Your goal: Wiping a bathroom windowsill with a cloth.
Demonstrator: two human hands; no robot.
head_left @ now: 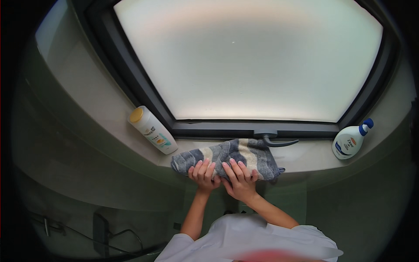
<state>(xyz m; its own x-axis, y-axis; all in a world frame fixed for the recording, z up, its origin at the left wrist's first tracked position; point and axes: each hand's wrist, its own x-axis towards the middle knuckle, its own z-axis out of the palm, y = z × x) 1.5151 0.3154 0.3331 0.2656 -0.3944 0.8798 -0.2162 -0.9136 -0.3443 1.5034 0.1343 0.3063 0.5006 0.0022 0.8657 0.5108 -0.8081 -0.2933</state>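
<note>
A folded towel (223, 152) with grey, dark blue and cream stripes lies along the window sill, its near side hanging over the front edge. On its left part, my left hand (203, 175) grips that near side, fingers on top. Close beside it, my right hand (240, 181) holds the towel's middle in the same way. Both thumbs are tucked low near each other and only partly show. A small dark loop (281, 170) sticks out at the towel's right end.
A white bottle with a yellow cap (136, 115) leans at the sill's left corner. At the right corner stands a white pump bottle (347, 143) with a blue top. A dark window handle (281, 143) juts out just behind the towel, below the frosted pane (257, 70). Shower fittings (101, 233) are at lower left.
</note>
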